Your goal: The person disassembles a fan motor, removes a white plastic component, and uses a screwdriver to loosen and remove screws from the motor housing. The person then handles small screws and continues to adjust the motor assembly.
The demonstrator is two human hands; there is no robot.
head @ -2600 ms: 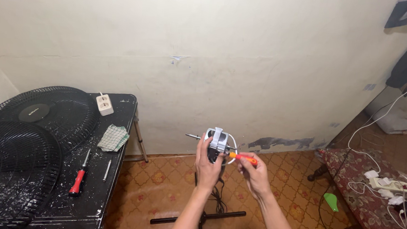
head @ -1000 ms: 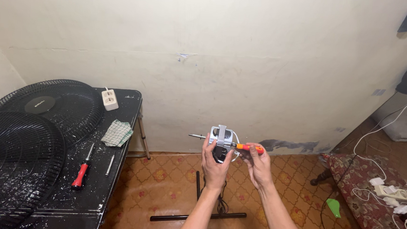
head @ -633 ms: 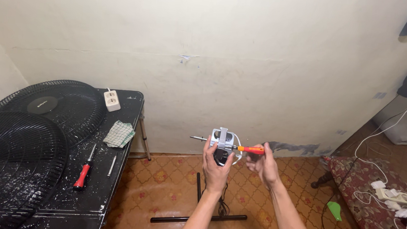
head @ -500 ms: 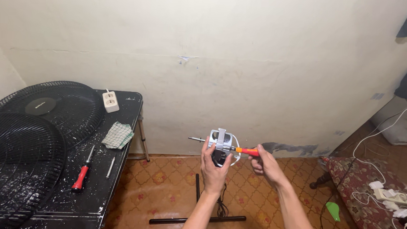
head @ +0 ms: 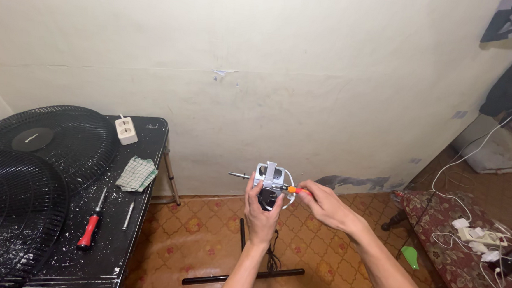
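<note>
Sitting just below the middle of the frame, a small grey fan motor (head: 269, 180) with a thin shaft sticking out to its left is held up in front of the wall, above the patterned floor (head: 205, 229). The left hand (head: 262, 211) grips it from below, fingers wrapped around the dark lower part of the housing. The right hand (head: 323, 203) comes in from the right with its fingers pinched around an orange-handled screwdriver (head: 298, 190), whose tip meets the right side of the motor; the exact spot it touches is too small to make out, possibly a screw. A white wire loops beside the motor's right edge. Below the hands, a black stand base (head: 243, 275) lies on the floor tiles. Along the left of the frame a black tabletop (head: 141, 214) carries two black fan grilles (head: 26, 190), a white socket block (head: 126, 130), a checked cloth (head: 137, 174), a red-handled screwdriver (head: 91, 227) and a slim metal tool (head: 128, 214). At the lower right, white cables and a power strip (head: 478, 234) rest on a patterned red mat (head: 438, 229), with a green object (head: 410, 256) near its edge.
</note>
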